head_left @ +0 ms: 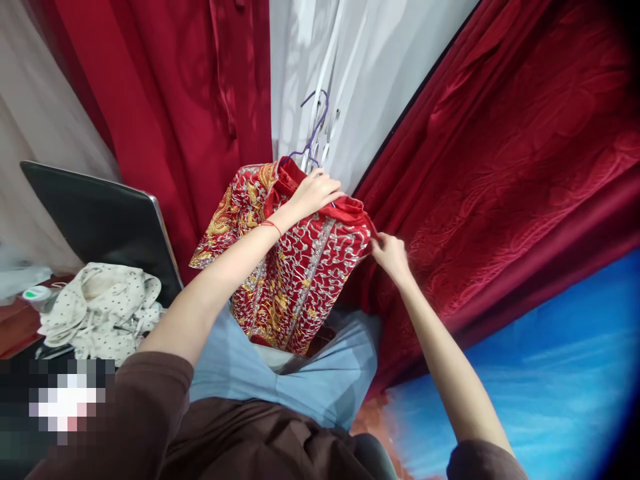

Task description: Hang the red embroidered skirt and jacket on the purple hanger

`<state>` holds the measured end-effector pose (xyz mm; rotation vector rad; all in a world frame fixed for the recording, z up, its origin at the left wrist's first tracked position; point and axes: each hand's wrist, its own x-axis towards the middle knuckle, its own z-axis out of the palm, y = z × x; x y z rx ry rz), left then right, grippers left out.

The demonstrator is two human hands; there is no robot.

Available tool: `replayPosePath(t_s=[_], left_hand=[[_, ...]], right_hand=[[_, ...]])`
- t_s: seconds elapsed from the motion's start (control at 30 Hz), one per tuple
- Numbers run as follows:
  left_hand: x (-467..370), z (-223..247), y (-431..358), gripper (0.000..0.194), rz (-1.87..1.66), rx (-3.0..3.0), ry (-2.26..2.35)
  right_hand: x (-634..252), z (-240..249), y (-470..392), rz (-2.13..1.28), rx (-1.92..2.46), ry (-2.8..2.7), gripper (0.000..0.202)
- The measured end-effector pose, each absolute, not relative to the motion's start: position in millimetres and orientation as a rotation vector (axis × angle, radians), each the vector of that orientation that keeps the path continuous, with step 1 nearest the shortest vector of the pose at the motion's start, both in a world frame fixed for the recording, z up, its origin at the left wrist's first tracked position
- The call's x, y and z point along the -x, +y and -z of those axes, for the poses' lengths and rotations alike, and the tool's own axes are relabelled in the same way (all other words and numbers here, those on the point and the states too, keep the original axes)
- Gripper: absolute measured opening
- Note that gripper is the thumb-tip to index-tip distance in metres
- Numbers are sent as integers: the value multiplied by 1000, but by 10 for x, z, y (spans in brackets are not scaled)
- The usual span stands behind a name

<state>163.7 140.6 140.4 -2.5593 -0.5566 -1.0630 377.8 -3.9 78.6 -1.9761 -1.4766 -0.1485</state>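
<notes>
A red garment (pixel 280 280) with gold and silver embroidery hangs in front of my lap on a purple hanger (pixel 316 133), whose hook shows above the collar. My left hand (pixel 316 192) lies over the garment's top near the collar, its fingers bent round the fabric and the lower part of the hanger. Off the garment's right side, my right hand (pixel 391 255) pinches the red edge between thumb and finger. The hanger's lower part is mostly hidden by the garment and my left hand.
White cloth with hanging straps (pixel 300 60) is behind the hanger, between red curtains (pixel 500 167). At the left stand a dark laptop-like panel (pixel 105 220) and a dotted white cloth (pixel 105 303). A blue printed surface (pixel 540 373) is at lower right.
</notes>
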Motion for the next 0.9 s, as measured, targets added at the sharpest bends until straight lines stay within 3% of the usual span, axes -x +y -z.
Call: replayPosePath(t_s=[0.23, 0.43, 0.53, 0.73, 0.9], left_hand=[[-2002, -1314, 1526, 41, 1158, 2409, -717], [-1918, -1281, 1573, 40, 1058, 2491, -660], [-1661, -1376, 1557, 37, 915, 2568, -489], [-1563, -1387, 1526, 74, 843, 2570, -401], [-2000, -1179, 1379, 76, 1110, 2455, -809]], right_hand=[[-3480, -1235, -344, 705, 1665, -1359, 30], [-2732, -364, -207, 476, 1856, -1824, 31], [-2701, -39, -134, 449, 1817, -1752, 34], [-3125, -30, -368, 267, 1762, -1136, 26], [-3373, -202, -564, 214, 1645, -957, 29]])
